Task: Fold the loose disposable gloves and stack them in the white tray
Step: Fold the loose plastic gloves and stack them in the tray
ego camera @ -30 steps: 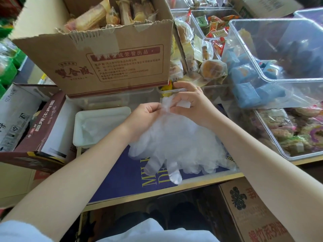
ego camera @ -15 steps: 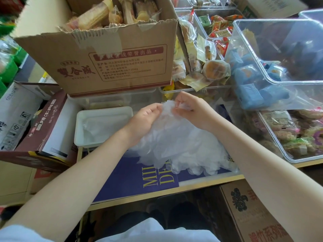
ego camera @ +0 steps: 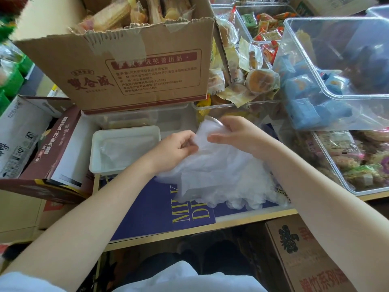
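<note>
My counter (ego camera: 248,218) has a pale wood edge and it's packed. A purple sheet with yellow lettering (ego camera: 168,209) lies flat on it, the pile of loose gloves (ego camera: 227,178) on top of that. The white tray (ego camera: 126,133) sits to the left, a cardboard box (ego camera: 134,70) behind it, clear snack bins (ego camera: 347,161) on the right.

Daylit wooden shelf (ego camera: 248,218) crowded with cardboard box (ego camera: 134,70), clear bins (ego camera: 336,60)

Cardboard box (ego camera: 134,66) (snack-filled) beside clear bins (ego camera: 336,66) of wrapped pastries.
</note>
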`<act>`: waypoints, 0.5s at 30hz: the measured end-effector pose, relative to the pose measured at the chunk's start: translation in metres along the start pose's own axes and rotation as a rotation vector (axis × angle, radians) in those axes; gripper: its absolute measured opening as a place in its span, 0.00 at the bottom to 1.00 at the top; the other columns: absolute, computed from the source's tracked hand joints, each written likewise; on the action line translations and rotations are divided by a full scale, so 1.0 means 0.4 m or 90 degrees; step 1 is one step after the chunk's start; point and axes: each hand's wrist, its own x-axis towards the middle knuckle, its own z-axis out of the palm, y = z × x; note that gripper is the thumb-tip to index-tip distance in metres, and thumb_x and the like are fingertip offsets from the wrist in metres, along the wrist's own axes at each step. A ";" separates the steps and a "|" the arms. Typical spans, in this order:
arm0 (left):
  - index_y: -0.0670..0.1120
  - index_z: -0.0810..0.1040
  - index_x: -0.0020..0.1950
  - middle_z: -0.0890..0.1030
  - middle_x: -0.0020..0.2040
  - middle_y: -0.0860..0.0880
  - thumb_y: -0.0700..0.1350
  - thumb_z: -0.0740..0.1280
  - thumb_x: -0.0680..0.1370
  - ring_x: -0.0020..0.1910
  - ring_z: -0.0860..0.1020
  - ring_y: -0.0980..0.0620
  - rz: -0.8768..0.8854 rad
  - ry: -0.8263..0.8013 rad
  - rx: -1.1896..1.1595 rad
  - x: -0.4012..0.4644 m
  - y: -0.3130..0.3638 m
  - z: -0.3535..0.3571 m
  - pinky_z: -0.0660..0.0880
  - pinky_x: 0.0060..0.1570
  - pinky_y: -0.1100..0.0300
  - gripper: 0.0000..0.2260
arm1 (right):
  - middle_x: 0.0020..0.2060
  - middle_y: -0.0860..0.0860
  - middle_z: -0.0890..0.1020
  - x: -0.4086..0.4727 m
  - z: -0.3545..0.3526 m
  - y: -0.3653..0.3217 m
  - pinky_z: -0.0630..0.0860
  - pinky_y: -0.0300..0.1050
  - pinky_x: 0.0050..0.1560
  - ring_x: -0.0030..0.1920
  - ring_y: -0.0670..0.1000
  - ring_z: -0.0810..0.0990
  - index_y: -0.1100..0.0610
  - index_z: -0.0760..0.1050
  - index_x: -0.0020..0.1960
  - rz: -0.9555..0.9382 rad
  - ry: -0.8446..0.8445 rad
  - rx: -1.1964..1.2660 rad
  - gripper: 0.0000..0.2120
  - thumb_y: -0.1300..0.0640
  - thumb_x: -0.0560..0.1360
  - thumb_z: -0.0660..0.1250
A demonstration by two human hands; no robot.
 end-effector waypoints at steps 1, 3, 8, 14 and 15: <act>0.49 0.76 0.47 0.78 0.40 0.56 0.41 0.64 0.78 0.39 0.74 0.61 0.008 -0.012 -0.013 0.000 0.005 -0.001 0.70 0.45 0.62 0.03 | 0.33 0.48 0.68 0.000 -0.006 0.006 0.59 0.41 0.33 0.34 0.49 0.66 0.54 0.71 0.40 0.023 -0.026 0.007 0.12 0.52 0.70 0.73; 0.48 0.76 0.51 0.79 0.43 0.56 0.39 0.66 0.77 0.40 0.75 0.64 0.003 -0.051 -0.029 -0.002 0.001 -0.004 0.71 0.46 0.67 0.05 | 0.30 0.51 0.65 -0.004 -0.017 0.020 0.56 0.44 0.33 0.33 0.51 0.63 0.58 0.69 0.35 0.026 -0.064 0.007 0.14 0.54 0.72 0.71; 0.44 0.75 0.54 0.80 0.48 0.50 0.44 0.67 0.71 0.47 0.77 0.51 -0.171 -0.293 0.026 -0.021 -0.070 -0.031 0.72 0.50 0.57 0.12 | 0.35 0.54 0.69 -0.009 -0.011 0.048 0.60 0.47 0.41 0.37 0.52 0.65 0.72 0.69 0.45 -0.045 -0.097 0.066 0.18 0.57 0.73 0.69; 0.50 0.78 0.50 0.82 0.49 0.51 0.62 0.68 0.69 0.50 0.80 0.54 -0.246 -0.338 0.083 0.005 -0.068 -0.017 0.75 0.53 0.55 0.18 | 0.46 0.60 0.82 0.002 0.013 0.083 0.75 0.56 0.51 0.45 0.58 0.81 0.64 0.77 0.51 -0.007 -0.158 0.063 0.09 0.59 0.75 0.67; 0.49 0.78 0.50 0.82 0.51 0.48 0.67 0.65 0.67 0.51 0.80 0.52 -0.249 -0.288 0.062 0.015 -0.062 -0.007 0.74 0.56 0.50 0.24 | 0.49 0.62 0.82 0.006 0.016 0.084 0.75 0.57 0.55 0.49 0.61 0.81 0.63 0.78 0.53 0.011 -0.168 0.081 0.09 0.60 0.75 0.67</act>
